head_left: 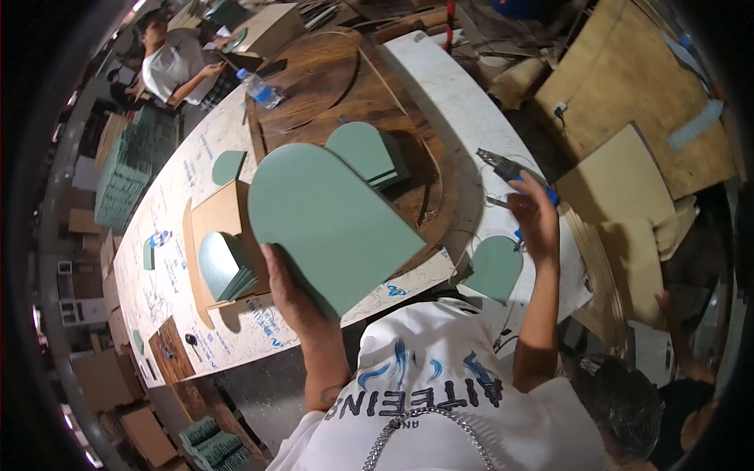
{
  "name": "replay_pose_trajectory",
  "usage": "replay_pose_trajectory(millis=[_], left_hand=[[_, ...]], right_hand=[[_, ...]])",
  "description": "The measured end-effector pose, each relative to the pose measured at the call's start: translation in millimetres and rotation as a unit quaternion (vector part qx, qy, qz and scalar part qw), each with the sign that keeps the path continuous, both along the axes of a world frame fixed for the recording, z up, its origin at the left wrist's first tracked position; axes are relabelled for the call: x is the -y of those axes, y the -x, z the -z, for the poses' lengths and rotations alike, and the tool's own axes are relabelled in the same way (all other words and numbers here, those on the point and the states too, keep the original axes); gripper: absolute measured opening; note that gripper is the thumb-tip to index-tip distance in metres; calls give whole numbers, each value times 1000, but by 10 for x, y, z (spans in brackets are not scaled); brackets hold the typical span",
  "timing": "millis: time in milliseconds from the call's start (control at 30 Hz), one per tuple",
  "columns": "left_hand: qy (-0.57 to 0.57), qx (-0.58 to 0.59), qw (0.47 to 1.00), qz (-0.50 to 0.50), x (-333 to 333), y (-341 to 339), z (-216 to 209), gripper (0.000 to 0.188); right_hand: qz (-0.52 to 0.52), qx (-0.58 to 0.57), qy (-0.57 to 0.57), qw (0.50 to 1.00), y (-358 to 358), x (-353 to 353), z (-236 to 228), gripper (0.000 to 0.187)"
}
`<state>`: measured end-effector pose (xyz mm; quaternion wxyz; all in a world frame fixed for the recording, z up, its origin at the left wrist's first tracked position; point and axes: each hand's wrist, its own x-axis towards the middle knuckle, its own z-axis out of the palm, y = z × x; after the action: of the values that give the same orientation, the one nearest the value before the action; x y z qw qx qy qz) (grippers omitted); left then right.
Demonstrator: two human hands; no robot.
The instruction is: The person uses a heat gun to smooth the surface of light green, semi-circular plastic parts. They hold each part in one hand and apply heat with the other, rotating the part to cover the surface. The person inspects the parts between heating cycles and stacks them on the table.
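Observation:
In my left hand [297,302] is a large green board [330,228] with a rounded top and a straight bottom edge; my fingers grip its lower left edge, and it tilts above the table. My right hand [538,224] is raised at the right, its thumb and fingers pinching a thin, flat, blade-like piece [496,202]. Just beyond that hand lies a dark tool with a metal nozzle, like a heat gun [503,163], on a white panel. A smaller rounded green board [495,268] lies below my right hand.
Stacked green rounded boards stand behind my board [361,149] and to its left [222,267]. A water bottle [259,88] rests on the brown wooden top [314,67]. At the far left another person [177,67] stands beside the table. Tan sheets [620,177] lean at the right.

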<state>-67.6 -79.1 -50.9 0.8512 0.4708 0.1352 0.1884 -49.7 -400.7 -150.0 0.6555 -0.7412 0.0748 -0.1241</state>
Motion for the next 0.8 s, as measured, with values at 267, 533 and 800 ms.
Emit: replay_pose_trajectory(millis=[267,533,800], left_hand=[[-55,25,998,27,58,17,-83,48],[-92,-48,993,58,31,127,-331,49],[-86,-105,989,60,30,168,-453,49]], right_hand=[[-181,284,44,940,240,-1060,-1185,64],[-151,319,123,927,239,-1158,-1244,46],[-122,340,100,927,232,-1233,-1221,43]])
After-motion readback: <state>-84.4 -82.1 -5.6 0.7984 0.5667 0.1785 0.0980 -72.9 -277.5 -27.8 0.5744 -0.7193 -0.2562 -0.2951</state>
